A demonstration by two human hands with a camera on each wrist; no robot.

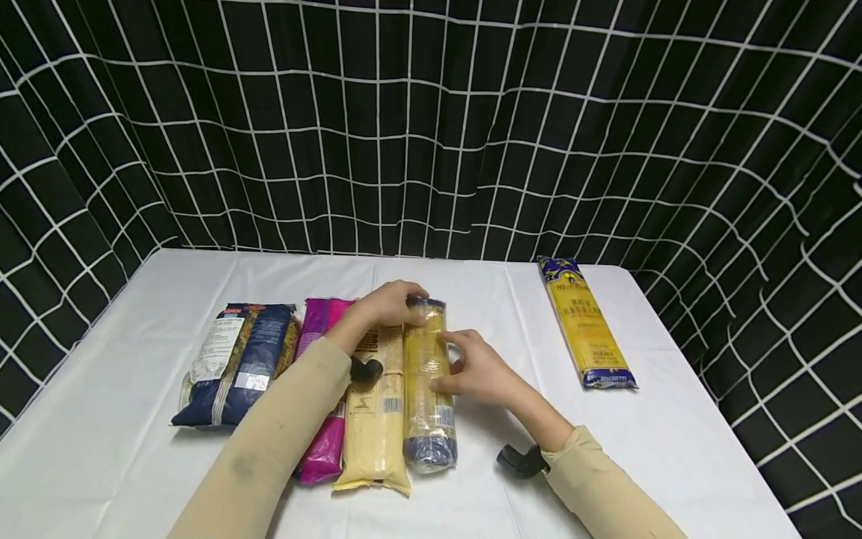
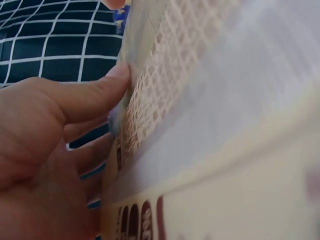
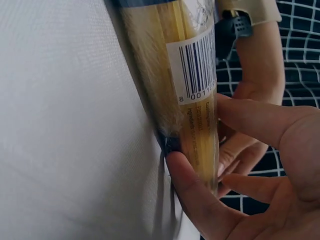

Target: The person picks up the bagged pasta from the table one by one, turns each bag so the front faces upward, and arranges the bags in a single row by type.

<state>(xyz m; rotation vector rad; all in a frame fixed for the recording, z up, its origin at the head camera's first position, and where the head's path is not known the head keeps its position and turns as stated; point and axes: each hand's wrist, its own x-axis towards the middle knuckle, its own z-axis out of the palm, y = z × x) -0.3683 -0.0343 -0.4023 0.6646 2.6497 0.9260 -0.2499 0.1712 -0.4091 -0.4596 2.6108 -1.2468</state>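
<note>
Nearest: cream pack (image 1: 373, 442) on the white cloth (image 1: 101, 464), barcode and brown print, too small to read. Just left, a magenta pack (image 1: 325, 449), partly under the left sleeve (image 1: 269, 427).
Just right of the cream pack: clear pasta pack (image 1: 420, 408), blue at both ends, lying lengthwise. Right wrist view gives its barcode label (image 3: 195, 65), digits beginning "8 0011", and "Ingredients" in small type.
Right hand (image 1: 477, 368) pinches this pack's right side; left hand (image 1: 387, 303) grasps its far end, thumb on top.
Left: navy pack (image 1: 259, 359), white label, text illegible.
Farther right, well apart: yellow pack (image 1: 582, 322), "SPAGHETTI" on its blue near end; script brand begins "M", rest unclear.
Behind: black curtain (image 1: 438, 112), white grid.
</note>
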